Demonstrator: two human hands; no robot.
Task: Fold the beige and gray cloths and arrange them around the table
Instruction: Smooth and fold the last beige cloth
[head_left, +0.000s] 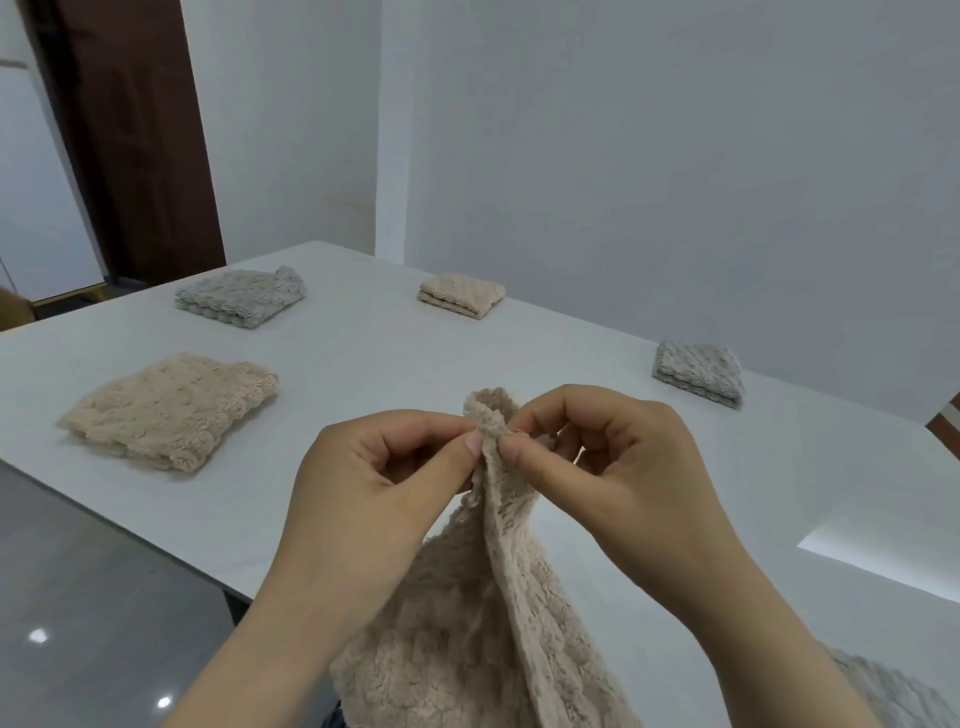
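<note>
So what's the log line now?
left hand, right hand pinch beige cloth top | hangs loose | four folded cloths on table

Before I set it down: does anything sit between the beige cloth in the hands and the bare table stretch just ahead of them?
Nothing visible does. The left hand and right hand pinch the held beige cloth, bare table ahead; the folded beige cloth at left and folded gray cloth at right lie clear.

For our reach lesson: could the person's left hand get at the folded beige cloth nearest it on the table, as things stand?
Likely yes, once freed: nothing lies between the left hand and the folded beige cloth, but that hand, with the right hand, pinches the hanging beige cloth.
</note>
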